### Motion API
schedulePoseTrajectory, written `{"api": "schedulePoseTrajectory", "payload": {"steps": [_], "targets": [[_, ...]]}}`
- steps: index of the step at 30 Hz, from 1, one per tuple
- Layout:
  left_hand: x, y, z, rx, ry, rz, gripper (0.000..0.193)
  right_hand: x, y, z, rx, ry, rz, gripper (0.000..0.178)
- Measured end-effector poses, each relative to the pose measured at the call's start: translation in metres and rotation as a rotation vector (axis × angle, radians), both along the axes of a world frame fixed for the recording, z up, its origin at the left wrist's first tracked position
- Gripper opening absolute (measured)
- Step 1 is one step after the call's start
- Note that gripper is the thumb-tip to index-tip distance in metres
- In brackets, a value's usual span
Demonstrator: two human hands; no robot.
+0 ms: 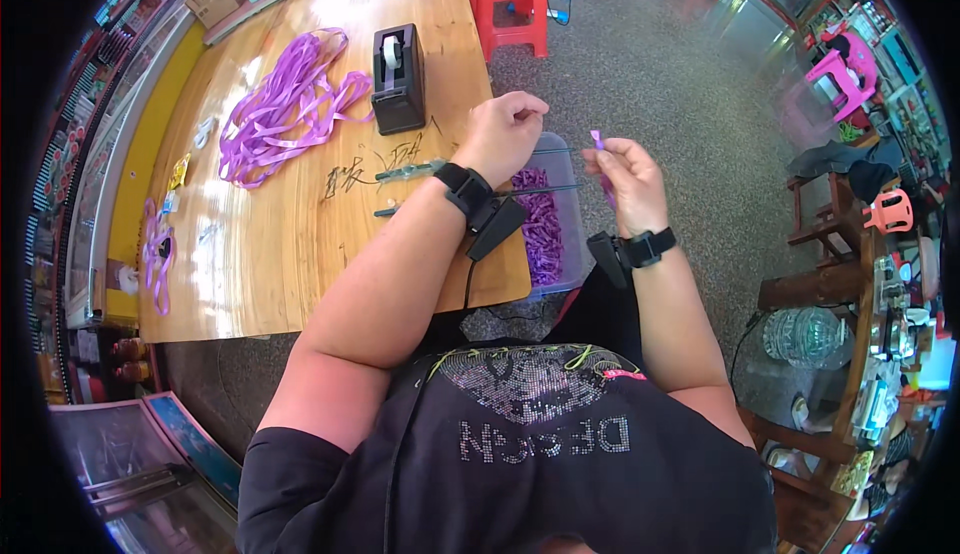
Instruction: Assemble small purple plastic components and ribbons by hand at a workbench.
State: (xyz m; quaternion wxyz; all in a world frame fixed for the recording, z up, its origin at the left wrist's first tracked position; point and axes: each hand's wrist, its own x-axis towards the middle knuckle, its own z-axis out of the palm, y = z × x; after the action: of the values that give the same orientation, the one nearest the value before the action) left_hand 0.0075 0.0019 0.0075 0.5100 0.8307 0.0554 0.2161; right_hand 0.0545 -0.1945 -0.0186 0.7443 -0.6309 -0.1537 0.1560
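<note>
Between the thumb and fingertips of my right hand is a short piece of purple ribbon, its end sticking up. My left hand is raised over the table's edge with its fingers curled together; whether anything is in them is too small to tell. Below both hands, a clear plastic bin holds many small purple ribbon pieces. Thin dark rods reach out from the table over the bin. A green clamp-like tool lies near my left wrist, partly covered by my arm.
On the wooden table are a heap of long purple ribbon, a black tape dispenser and another small ribbon bundle at the left. A red stool stands beyond the table. Pink chair and shelves are at the right.
</note>
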Motion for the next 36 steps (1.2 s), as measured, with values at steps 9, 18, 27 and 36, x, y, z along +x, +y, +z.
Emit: {"api": "schedulePoseTrajectory", "payload": {"steps": [9, 18, 27, 36], "targets": [[-0.002, -0.003, 0.002, 0.046, 0.101, -0.023, 0.016, -0.012, 0.030, -0.023, 0.148, 0.164, 0.083, 0.005], [-0.006, -0.005, 0.008, 0.217, 0.108, -0.002, 0.015, -0.014, 0.029, -0.033, 0.302, 0.389, 0.056, 0.008], [-0.009, -0.008, 0.013, 0.277, 0.213, -0.076, 0.020, -0.016, 0.026, -0.052, 0.398, 0.434, 0.154, 0.017], [-0.005, -0.005, 0.007, 0.413, 0.254, -0.157, 0.023, -0.016, 0.050, -0.062, 0.426, 0.334, 0.205, 0.021]]}}
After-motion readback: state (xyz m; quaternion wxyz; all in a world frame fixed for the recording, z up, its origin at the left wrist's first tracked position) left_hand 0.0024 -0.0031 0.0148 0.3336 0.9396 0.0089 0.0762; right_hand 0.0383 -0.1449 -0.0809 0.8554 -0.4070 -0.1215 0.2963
